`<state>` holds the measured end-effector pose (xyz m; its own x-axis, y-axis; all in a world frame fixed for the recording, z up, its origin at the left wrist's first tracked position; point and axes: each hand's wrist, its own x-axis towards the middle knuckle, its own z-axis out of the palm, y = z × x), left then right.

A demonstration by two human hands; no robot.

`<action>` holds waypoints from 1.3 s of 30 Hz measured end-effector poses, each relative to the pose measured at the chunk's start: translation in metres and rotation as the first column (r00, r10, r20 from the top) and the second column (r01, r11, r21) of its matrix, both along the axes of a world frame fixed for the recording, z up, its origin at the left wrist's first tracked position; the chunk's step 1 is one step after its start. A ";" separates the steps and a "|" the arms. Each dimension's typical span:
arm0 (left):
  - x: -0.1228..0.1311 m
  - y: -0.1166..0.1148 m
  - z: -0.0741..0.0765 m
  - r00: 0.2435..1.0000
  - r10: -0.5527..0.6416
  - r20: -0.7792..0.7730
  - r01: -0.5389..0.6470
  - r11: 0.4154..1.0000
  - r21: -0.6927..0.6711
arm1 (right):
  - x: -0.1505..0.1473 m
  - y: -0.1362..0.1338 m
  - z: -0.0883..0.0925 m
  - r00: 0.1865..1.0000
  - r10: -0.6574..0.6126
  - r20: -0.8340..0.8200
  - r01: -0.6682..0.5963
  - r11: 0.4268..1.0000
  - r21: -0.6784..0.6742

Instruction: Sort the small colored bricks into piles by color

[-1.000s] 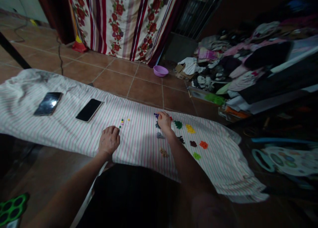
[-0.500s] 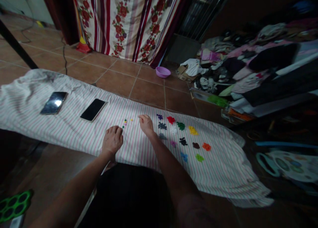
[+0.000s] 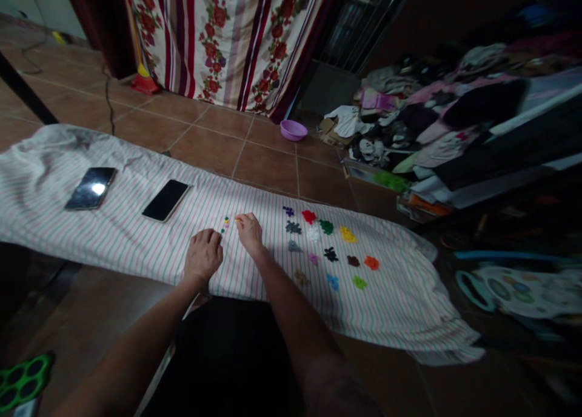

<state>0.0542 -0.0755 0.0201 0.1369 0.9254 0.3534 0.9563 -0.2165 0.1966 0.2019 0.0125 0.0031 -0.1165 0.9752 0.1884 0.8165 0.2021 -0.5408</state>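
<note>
My left hand (image 3: 203, 253) rests palm down on the striped cloth (image 3: 254, 271), fingers lying on it and slightly bent. Just beyond its fingertips is a short row of tiny coloured pieces (image 3: 226, 222), green, yellow and pink among them. My right hand (image 3: 250, 232) is closed in a pinch to the right of that row. A small yellow piece (image 3: 239, 220) shows at its fingertips. To the right, small pieces lie sorted by colour in several piles, including red (image 3: 308, 217), yellow (image 3: 348, 234), black (image 3: 331, 254), orange (image 3: 371, 263) and tan (image 3: 301, 277).
Two dark-screened devices, a phone (image 3: 166, 200) and a shinier one (image 3: 91, 188), lie on the cloth at left. Beyond the cloth's far edge, a purple basin (image 3: 293, 130) sits on the tiled floor. Clothes (image 3: 409, 114) are heaped at right.
My right hand has moved left, from near the piles to the small yellow piece. My left hand stays beside the row. The tan pile, covered before by my right forearm, now shows.
</note>
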 end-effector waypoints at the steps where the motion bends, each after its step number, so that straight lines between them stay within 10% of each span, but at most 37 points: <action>1: 0.000 0.000 0.000 1.000 0.001 0.000 -0.001 1.000 0.001 | 0.000 -0.002 -0.001 1.000 -0.003 0.004 0.003 1.000 0.001; 24: -0.004 -0.001 -0.002 0.998 -0.012 -0.059 0.016 0.998 0.068 | 0.009 -0.054 0.004 0.997 -0.072 0.018 0.072 0.997 0.010; 39: -0.003 -0.002 0.000 1.000 -0.017 -0.025 0.017 0.999 0.032 | 0.030 -0.063 -0.013 0.881 -0.111 -0.460 0.079 0.993 -0.087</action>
<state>0.0507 -0.0776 0.0196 0.1616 0.9109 0.3798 0.9568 -0.2388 0.1657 0.2321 -0.0503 -0.0100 0.0625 0.9889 0.1348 0.4832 0.0882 -0.8711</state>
